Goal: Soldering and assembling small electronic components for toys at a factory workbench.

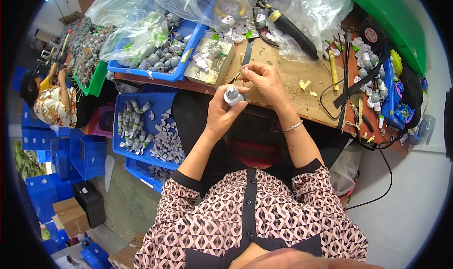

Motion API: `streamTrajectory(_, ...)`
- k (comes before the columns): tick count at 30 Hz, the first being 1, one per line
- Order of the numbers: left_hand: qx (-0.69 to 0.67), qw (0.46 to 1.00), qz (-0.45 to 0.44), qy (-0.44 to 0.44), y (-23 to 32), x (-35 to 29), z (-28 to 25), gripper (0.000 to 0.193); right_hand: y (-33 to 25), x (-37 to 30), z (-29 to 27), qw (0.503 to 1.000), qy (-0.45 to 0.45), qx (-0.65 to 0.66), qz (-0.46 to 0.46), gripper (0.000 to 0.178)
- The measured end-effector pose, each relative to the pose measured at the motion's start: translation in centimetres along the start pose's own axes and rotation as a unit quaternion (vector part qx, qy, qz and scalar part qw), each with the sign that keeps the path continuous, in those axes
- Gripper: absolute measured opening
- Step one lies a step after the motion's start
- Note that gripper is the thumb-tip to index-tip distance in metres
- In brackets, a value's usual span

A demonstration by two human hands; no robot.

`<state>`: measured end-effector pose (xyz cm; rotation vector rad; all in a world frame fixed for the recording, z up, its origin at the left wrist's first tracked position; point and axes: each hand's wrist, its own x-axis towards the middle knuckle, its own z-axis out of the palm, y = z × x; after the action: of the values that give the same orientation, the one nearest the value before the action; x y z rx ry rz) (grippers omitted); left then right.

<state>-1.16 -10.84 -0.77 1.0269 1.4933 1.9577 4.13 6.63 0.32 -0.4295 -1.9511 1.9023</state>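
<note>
Close over the near edge of the workbench (283, 80), my left hand (221, 111) is closed around a small white-and-grey plastic piece (232, 96), its round end turned up. My right hand (265, 80) is just beside it, thumb and fingers pinched on thin wires (239, 73) near the piece. Whether those wires join the piece is hard to see. Behind my left hand is a pale block (198, 73) with small white and metal bits on top. A black-handled tool (292, 33) lies beyond my right hand.
A blue tray (188, 56) of grey balls and plastic bags stands at the back left. Below it, another blue tray (123, 148) holds small parts. A yellow stick (333, 71), cables and a blue bin (388, 99) are at the right. Another person (59, 101) sits far left.
</note>
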Motion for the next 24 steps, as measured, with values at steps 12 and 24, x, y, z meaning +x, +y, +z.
streamTrajectory(12, -0.08, 0.995, -0.036, 0.053, -0.7, -1.9, -1.2, 0.036, 0.8, 2.6, 2.1, 0.993, -0.046, 0.102, 0.029, 0.022)
streamTrajectory(24, -0.073, 0.995, -0.005, 0.069, 1.4, -0.2, -2.9, 0.062, 0.7, 5.6, 1.5, 0.99, -0.094, -0.091, 0.046, 0.023)
